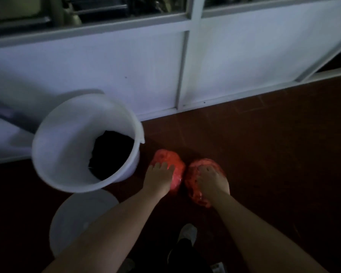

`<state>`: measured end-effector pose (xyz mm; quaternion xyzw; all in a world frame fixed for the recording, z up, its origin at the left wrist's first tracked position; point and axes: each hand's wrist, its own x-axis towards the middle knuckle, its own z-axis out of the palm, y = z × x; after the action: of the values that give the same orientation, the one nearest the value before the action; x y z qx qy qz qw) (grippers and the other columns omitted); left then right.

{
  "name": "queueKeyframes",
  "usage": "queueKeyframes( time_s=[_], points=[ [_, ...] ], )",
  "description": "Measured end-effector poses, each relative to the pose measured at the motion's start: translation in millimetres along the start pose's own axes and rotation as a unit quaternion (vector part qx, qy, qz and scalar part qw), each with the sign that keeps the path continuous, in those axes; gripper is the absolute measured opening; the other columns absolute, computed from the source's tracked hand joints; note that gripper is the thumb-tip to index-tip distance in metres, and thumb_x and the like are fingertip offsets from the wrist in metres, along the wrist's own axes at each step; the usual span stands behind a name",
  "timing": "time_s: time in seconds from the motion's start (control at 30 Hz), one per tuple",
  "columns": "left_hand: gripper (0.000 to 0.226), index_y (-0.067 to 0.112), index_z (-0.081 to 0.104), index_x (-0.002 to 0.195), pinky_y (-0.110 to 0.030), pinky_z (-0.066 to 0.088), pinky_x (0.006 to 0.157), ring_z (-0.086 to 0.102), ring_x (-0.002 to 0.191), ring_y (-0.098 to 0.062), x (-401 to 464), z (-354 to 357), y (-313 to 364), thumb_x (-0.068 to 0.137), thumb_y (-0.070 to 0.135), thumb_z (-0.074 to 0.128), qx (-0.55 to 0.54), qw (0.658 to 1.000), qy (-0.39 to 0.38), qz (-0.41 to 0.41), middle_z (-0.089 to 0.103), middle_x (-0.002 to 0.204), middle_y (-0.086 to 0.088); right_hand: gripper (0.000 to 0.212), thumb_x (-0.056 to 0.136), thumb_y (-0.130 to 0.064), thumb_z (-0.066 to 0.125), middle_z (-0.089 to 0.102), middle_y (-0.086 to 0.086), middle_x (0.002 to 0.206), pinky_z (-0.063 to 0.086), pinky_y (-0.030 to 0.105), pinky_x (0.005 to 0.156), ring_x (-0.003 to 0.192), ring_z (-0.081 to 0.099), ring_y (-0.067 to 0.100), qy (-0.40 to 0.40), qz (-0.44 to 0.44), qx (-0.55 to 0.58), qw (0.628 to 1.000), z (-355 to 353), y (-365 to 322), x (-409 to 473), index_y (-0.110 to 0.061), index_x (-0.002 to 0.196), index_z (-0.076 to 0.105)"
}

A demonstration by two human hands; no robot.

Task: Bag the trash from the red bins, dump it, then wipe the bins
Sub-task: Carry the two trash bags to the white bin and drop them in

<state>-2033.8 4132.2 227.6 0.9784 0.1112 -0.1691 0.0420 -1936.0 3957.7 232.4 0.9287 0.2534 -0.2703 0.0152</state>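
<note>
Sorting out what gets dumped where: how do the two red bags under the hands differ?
The left red bag sits nearer the white bucket; the right red bag lies farther from it. The left bag looks rounder and smoother; the right one looks longer and more crinkled, reaching back under the wrist. The left hand covers its bag's near-left side; the right hand lies across the middle. Both are red plastic, on the dark floor.

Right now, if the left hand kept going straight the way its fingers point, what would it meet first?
The left hand already grips a red bag. Beyond that, probably bare brown floor, then the white wall panel; depth is unclear.
</note>
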Motion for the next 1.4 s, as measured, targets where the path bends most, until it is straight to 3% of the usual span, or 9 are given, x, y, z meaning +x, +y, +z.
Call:
queueKeyframes(
  time_s=[0.3,0.5,0.67,0.8,0.9,1.0,1.1,1.27,1.4],
  points=[
    [0.049,0.026,0.043,0.139,-0.042,0.044,0.089,0.053,0.115,-0.031,81,53,29,0.091,0.032,0.049,0.066,0.996,-0.050,0.045,0.050,0.131,-0.006,0.044,0.100,-0.036,0.044,0.048,0.004,0.144,0.044,0.038,0.096,0.125,0.053,0.028,-0.018,0.132,0.107,0.985,69,84,35,-0.025,0.142,0.045],
    [0.049,0.017,0.063,0.124,-0.046,0.052,0.071,0.061,0.093,-0.040,134,132,4,0.077,0.023,0.073,0.100,0.991,-0.039,0.079,0.061,0.116,-0.015,0.041,0.100,-0.032,0.045,0.049,0.005,0.140,0.044,0.037,0.090,0.121,0.054,0.029,-0.028,0.195,0.156,0.968,152,97,73,-0.026,0.140,0.042],
    [0.058,0.030,0.038,0.145,-0.052,0.047,0.091,0.044,0.124,-0.041,184,201,-25,0.091,0.033,0.056,0.102,0.987,-0.099,0.079,0.032,0.151,-0.013,0.049,0.098,-0.026,0.048,0.045,0.007,0.144,0.046,0.041,0.094,0.124,0.052,0.031,-0.035,0.242,0.177,0.953,214,99,112,-0.024,0.145,0.035],
    [0.060,0.035,0.021,0.151,-0.052,0.043,0.098,0.034,0.132,-0.040,210,241,-42,0.097,0.037,0.046,0.095,0.983,-0.129,0.084,0.013,0.158,-0.011,0.068,0.096,-0.022,0.052,0.028,0.005,0.157,0.050,0.041,0.089,0.128,0.049,0.030,-0.034,0.300,0.190,0.934,252,105,145,-0.031,0.154,0.019],
    [0.055,0.029,0.026,0.151,-0.048,0.048,0.091,0.046,0.121,-0.037,224,254,-52,0.098,0.035,0.042,0.097,0.980,-0.144,0.097,0.030,0.148,-0.011,0.077,0.095,-0.017,0.050,0.011,0.004,0.164,0.050,0.039,0.081,0.127,0.051,0.029,-0.036,0.339,0.175,0.924,270,114,168,-0.037,0.156,0.007],
    [0.039,0.014,0.047,0.132,-0.045,0.051,0.080,0.058,0.102,-0.034,234,258,-59,0.094,0.023,0.048,0.049,0.979,-0.161,0.119,0.047,0.118,-0.010,0.062,0.095,-0.016,0.045,0.036,0.007,0.152,0.043,0.038,0.076,0.117,0.059,0.032,-0.037,0.339,0.187,0.921,283,124,182,-0.030,0.152,0.025],
    [0.027,0.006,0.054,0.117,-0.048,0.051,0.079,0.058,0.093,-0.035,239,259,-58,0.092,0.014,0.049,0.025,0.978,-0.146,0.145,0.048,0.109,-0.013,0.043,0.096,-0.016,0.043,0.051,0.009,0.135,0.041,0.037,0.075,0.112,0.061,0.034,-0.028,0.328,0.207,0.921,289,125,189,-0.023,0.139,0.044],
    [0.027,0.007,0.057,0.117,-0.044,0.051,0.073,0.059,0.092,-0.034,238,257,-58,0.091,0.011,0.050,0.056,0.976,-0.106,0.181,0.052,0.110,-0.014,0.072,0.094,-0.012,0.057,0.015,0.003,0.162,0.040,0.035,0.074,0.129,0.049,0.030,-0.021,0.358,0.192,0.913,286,124,196,-0.034,0.154,0.023],
    [0.028,0.009,0.055,0.119,-0.043,0.053,0.071,0.058,0.094,-0.032,241,262,-56,0.091,0.010,0.051,0.019,0.978,-0.099,0.181,0.051,0.111,-0.011,0.053,0.100,-0.022,0.048,0.046,0.009,0.146,0.046,0.039,0.086,0.123,0.057,0.033,-0.059,0.344,0.237,0.907,287,133,202,-0.025,0.151,0.035]
  ],
)
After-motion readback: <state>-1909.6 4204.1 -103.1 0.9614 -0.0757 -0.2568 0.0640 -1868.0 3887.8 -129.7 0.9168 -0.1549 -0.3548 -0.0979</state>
